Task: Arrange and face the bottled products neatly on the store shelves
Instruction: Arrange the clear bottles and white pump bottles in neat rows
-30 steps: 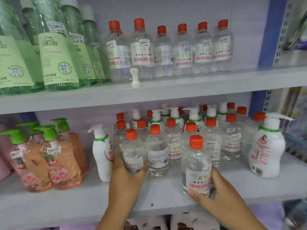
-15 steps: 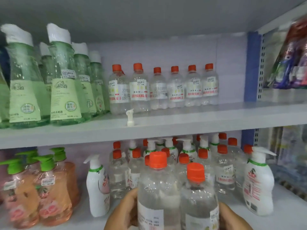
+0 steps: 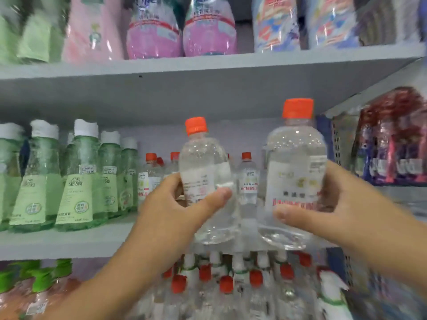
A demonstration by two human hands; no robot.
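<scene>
Two clear bottles with orange screw caps are held up in front of the middle shelf (image 3: 69,241), one in each hand. The left bottle (image 3: 204,172) carries a white label whose small print is too blurred to read; the left hand (image 3: 175,211) grips its lower half, thumb across the front just under the label and the other fingers (image 3: 172,181) curled round the far side. The right bottle (image 3: 297,162) sits a little higher and nearer the camera, well apart from the left one. Its white label shows a barcode at the upper right edge and a band of red lettering along the bottom, smeared past reading. The right hand (image 3: 342,204) wraps it from the right, thumb pressed across the front below the red band.

Between the two, a row of like orange-capped bottles (image 3: 247,179) stands at the back of the middle shelf, one label showing red letters that cannot be made out. To their left stand green bottles (image 3: 78,181) with white tops, pale green labels and price stickers reading 12.00. On the shelf below, orange caps and white pump bottles (image 3: 231,280) crowd together. The top shelf (image 3: 208,63) bears pink and blue refill pouches (image 3: 180,26).
</scene>
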